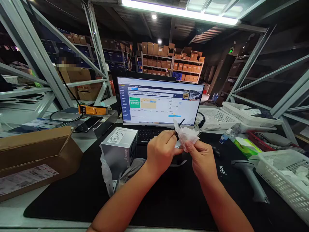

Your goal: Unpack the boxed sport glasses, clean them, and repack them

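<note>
My left hand point(161, 149) is closed, its fingers pinched at a thin black item point(181, 122) whose tip pokes up; its kind cannot be made out. Beside it, my right hand point(204, 158) pinches a crumpled piece of thin white wrapping point(188, 133) between thumb and fingers. The two hands nearly meet in front of the monitor, above the black desk mat point(164, 203). Left of my hands stands a grey and white printed box point(120, 145), with a clear plastic bag point(106, 170) and some grey wrapping at its base.
An opened cardboard carton point(36, 158) sits at the left. Behind my hands are a lit monitor point(159, 103) and a keyboard point(147, 136). To the right lie a barcode scanner point(252, 182), a small bottle point(225, 136), and white plastic baskets point(285, 177).
</note>
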### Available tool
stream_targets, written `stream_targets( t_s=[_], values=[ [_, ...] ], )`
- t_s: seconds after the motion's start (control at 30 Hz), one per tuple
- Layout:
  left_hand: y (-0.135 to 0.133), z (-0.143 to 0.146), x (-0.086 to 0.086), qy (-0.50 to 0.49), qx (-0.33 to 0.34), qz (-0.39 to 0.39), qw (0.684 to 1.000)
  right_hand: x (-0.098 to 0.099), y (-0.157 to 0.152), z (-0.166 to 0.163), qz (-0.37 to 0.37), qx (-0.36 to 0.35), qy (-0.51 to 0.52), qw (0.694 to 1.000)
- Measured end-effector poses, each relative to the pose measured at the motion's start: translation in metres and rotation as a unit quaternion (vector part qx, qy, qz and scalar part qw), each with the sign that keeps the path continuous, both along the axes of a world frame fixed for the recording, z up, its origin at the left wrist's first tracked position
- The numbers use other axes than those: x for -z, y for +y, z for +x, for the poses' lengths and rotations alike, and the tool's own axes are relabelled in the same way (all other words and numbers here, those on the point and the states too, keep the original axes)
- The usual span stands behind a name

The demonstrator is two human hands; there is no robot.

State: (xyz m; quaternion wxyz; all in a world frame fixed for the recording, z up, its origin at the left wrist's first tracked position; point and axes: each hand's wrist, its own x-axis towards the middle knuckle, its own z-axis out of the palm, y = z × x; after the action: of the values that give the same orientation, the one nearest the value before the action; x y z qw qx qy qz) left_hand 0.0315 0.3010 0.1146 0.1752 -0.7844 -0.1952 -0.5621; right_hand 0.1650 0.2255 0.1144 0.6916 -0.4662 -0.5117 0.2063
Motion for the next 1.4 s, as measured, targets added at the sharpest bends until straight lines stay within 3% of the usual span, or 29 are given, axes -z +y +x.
stream_targets(
  t_s=[0.13, 0.23, 0.43, 0.57, 0.63, 0.7, 0.77, 0.83, 0.9, 0.93, 1.0, 1.1, 1.2, 1.4],
  values=[
    [-0.002, -0.001, 0.001, 0.004, -0.038, -0.01, 0.999, -0.002, 0.001, 0.0, -0.042, -0.013, -0.044, 0.998],
    [-0.004, 0.0, 0.002, 0.004, -0.044, -0.001, 0.999, 0.0, 0.003, 0.006, -0.058, -0.011, -0.021, 0.998],
    [-0.007, 0.001, -0.003, 0.027, 0.015, 0.005, 1.0, -0.016, -0.006, 0.04, -0.076, -0.17, 0.101, 0.977],
    [-0.009, -0.001, -0.007, 0.03, 0.055, 0.005, 0.998, -0.027, -0.013, 0.054, -0.071, -0.188, 0.168, 0.965],
    [-0.01, -0.002, -0.008, 0.019, 0.052, 0.007, 0.998, -0.027, -0.014, 0.062, -0.071, -0.195, 0.143, 0.968],
    [-0.007, -0.004, -0.008, -0.002, 0.036, 0.004, 0.999, -0.026, -0.016, 0.073, -0.1, -0.201, 0.051, 0.973],
    [-0.002, -0.006, -0.008, -0.015, 0.031, -0.007, 0.999, -0.027, -0.021, 0.087, -0.114, -0.133, -0.066, 0.982],
    [0.004, -0.008, -0.009, -0.001, 0.051, -0.024, 0.998, -0.029, -0.03, 0.097, -0.082, 0.052, -0.141, 0.985],
    [0.009, -0.009, -0.009, 0.02, 0.073, -0.033, 0.997, -0.031, -0.038, 0.099, -0.029, 0.269, -0.172, 0.947],
    [0.01, -0.008, -0.008, 0.024, 0.078, -0.033, 0.996, -0.031, -0.041, 0.096, -0.005, 0.344, -0.193, 0.919],
    [0.009, -0.007, -0.008, 0.024, 0.079, -0.024, 0.996, -0.03, -0.041, 0.084, 0.046, 0.405, -0.266, 0.874],
    [0.004, -0.005, -0.007, 0.03, 0.079, -0.013, 0.996, -0.025, -0.031, 0.059, 0.152, 0.352, -0.413, 0.826],
    [0.001, -0.005, -0.007, 0.027, 0.064, -0.01, 0.998, -0.02, -0.015, 0.036, 0.193, 0.255, -0.524, 0.789],
    [0.009, -0.008, -0.009, -0.027, -0.008, -0.015, 0.999, 0.001, 0.005, -0.008, 0.242, 0.166, -0.581, 0.76]
  ],
)
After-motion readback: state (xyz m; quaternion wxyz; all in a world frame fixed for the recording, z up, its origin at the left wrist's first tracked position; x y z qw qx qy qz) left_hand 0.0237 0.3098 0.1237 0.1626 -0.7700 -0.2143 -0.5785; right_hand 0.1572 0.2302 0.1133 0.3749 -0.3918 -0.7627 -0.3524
